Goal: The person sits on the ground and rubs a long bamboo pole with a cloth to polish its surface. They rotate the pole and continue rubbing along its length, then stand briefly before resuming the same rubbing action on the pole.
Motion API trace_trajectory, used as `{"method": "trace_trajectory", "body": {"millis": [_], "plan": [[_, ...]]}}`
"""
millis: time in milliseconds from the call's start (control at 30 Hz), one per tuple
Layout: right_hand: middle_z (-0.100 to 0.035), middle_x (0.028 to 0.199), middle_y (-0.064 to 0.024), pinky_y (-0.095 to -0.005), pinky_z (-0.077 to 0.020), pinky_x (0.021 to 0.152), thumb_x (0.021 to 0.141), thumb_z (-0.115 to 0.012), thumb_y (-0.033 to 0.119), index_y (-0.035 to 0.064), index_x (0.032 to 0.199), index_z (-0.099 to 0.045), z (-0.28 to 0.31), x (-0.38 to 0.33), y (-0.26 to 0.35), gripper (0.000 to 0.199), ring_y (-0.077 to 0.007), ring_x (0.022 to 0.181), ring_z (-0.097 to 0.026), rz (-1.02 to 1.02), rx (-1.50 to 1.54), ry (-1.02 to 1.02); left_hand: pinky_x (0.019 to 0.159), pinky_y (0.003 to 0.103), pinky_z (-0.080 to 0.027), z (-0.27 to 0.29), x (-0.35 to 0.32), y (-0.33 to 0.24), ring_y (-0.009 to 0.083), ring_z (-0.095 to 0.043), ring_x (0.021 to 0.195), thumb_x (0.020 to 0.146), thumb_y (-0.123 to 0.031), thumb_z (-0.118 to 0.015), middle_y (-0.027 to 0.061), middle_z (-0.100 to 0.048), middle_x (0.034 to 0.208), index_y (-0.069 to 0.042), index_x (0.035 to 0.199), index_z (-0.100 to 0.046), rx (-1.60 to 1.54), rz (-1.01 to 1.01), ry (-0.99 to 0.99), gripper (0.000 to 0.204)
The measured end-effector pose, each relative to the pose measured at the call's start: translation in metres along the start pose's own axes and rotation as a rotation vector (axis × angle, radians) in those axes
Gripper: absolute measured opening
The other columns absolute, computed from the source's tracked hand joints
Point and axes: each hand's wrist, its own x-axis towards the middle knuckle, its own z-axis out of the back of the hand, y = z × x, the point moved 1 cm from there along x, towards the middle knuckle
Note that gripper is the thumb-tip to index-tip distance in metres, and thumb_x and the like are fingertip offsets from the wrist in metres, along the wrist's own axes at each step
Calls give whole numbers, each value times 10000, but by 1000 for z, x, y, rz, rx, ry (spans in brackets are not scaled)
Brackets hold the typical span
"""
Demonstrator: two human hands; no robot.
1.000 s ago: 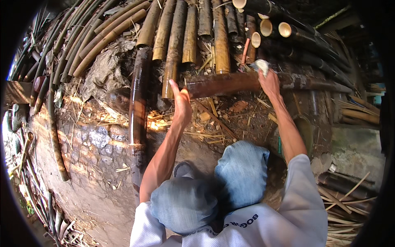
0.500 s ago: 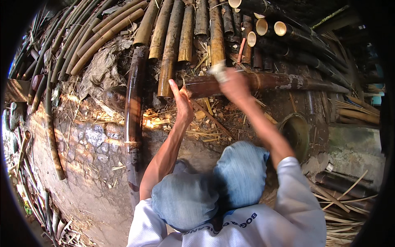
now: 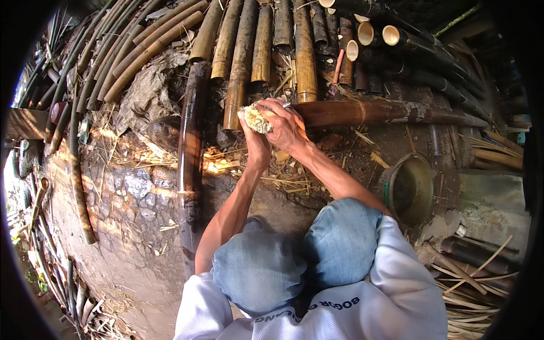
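Note:
A dark brown, wet-looking bamboo pole (image 3: 362, 113) lies crosswise in front of me, its near-left end under both hands. My right hand (image 3: 285, 127) is closed over a pale, crumpled scrubbing wad (image 3: 258, 120) and presses it at that end of the pole; whether the wad is cloth or fibre I cannot tell. My left hand (image 3: 258, 148) grips the same end from below and in front, thumb up beside the wad. Its other fingers are mostly hidden. The two hands meet around the wad.
Several cut bamboo poles (image 3: 241, 62) lie side by side beyond the pole. Another wet dark pole (image 3: 191, 136) runs lengthwise on my left. A round bucket (image 3: 412, 190) stands right of my knee, near a concrete block (image 3: 490, 207). Shavings and strips (image 3: 289, 184) litter the ground.
My right hand has slid left along the bamboo pole with the wad, from mid-pole to its left end, against my left hand. My left hand stays at that end.

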Motion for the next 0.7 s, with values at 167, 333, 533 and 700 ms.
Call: {"method": "trace_trajectory", "body": {"millis": [167, 333, 533, 700], "plan": [[-713, 926, -134, -387, -596, 699, 905, -683, 240, 76, 1005, -687, 68, -39, -95, 192, -242, 782, -713, -630, -150, 100, 1200, 355, -159, -2, -4, -30, 199, -480, 1287, 987, -754, -317, 111, -662, 1226, 10, 1173, -625, 186, 305, -148, 845], [-721, 922, -129, -418, -586, 721, 919, -698, 375, 74, 979, -694, 68, -30, -86, 307, -258, 798, -712, -711, 121, 240, 1237, 355, -73, -22, -12, -33, 218, -359, 1426, 970, -791, -227, 138, -462, 1517, 70, 1418, -438, 254, 291, -146, 993], [-705, 933, -55, -460, -555, 857, 808, -704, 196, 144, 1055, -751, -37, -37, -24, 257, -272, 850, -685, -88, -90, -150, 1194, 377, -257, -5, -31, -33, 264, -470, 1365, 935, -836, -203, 154, -559, 1435, 57, 1402, -487, 106, 391, 70, 1047], [-665, 704, -131, -474, -561, 561, 893, -690, 290, 86, 859, -669, 122, -93, -131, 208, -302, 593, -679, -501, -377, -141, 1224, 390, -135, 3, -38, -3, 261, -423, 1388, 907, -865, -250, 175, -597, 1396, 61, 1363, -541, 170, 217, 19, 1072]]}}
